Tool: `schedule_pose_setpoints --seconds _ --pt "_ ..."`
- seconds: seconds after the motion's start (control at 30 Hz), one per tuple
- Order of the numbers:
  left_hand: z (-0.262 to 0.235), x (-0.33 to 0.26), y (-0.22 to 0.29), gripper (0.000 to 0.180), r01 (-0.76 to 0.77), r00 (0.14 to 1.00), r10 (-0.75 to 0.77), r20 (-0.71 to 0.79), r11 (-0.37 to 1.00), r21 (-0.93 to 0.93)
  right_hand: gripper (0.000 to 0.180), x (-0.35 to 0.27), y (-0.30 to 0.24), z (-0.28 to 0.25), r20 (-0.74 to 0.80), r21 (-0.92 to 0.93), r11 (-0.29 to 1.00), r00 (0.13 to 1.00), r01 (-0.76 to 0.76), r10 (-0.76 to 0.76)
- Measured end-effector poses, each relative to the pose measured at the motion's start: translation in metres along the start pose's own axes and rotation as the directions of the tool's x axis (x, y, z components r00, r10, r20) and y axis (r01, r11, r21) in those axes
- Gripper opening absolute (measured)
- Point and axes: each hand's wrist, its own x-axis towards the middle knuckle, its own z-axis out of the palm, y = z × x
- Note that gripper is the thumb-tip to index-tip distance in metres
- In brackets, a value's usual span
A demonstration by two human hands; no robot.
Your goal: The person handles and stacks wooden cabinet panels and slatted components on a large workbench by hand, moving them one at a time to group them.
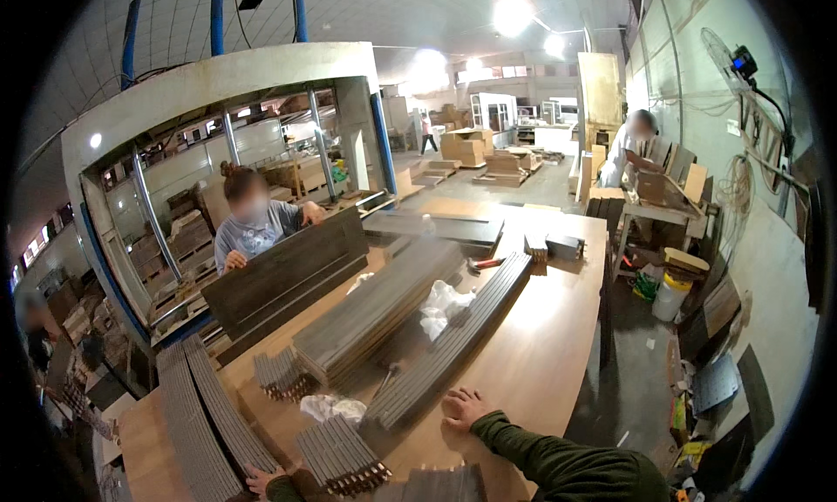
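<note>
My right hand [466, 408] lies on the wooden tabletop with its fingers spread, holding nothing. Just left of it runs a bundle of long dark-grey strips [453, 341]. At the lower edge my left hand [261, 482] rests its stretched fingers against the near end of another row of long grey strips [212, 419]. Between my hands sits a bundle of short grey pieces [338, 454] with copper-coloured ends. More dark pieces [443, 485] lie at the bottom edge, partly cut off. A stack of dark panels [379, 306] fills the table's middle.
Across the table a co-worker [253, 219] holds up a dark panel [288, 280]. A red-handled hammer [485, 263], another hammer [388, 378] and crumpled white wrapping [446, 308] lie among the stacks. A white bucket [670, 295] stands on the floor at right, near another person's bench.
</note>
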Motion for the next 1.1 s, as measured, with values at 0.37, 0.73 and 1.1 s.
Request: schedule_pose_setpoints --seconds 0.37,0.73,1.1 --pt "0.034 -0.031 -0.075 0.103 -0.224 0.955 0.253 0.157 0.958 -0.178 0.053 0.025 0.018 0.037 -0.156 0.127 0.985 0.983 0.12 -0.1" --pt "0.034 -0.043 -0.124 0.075 0.09 0.978 0.199 0.065 -0.12 -0.989 0.04 0.021 0.017 0.015 -0.076 0.113 0.994 0.997 0.005 0.003" --pt "0.006 -0.075 -0.077 0.102 -0.04 0.978 0.069 0.196 0.988 -0.149 0.046 0.018 0.013 0.022 -0.05 0.163 0.987 0.999 0.006 0.002"
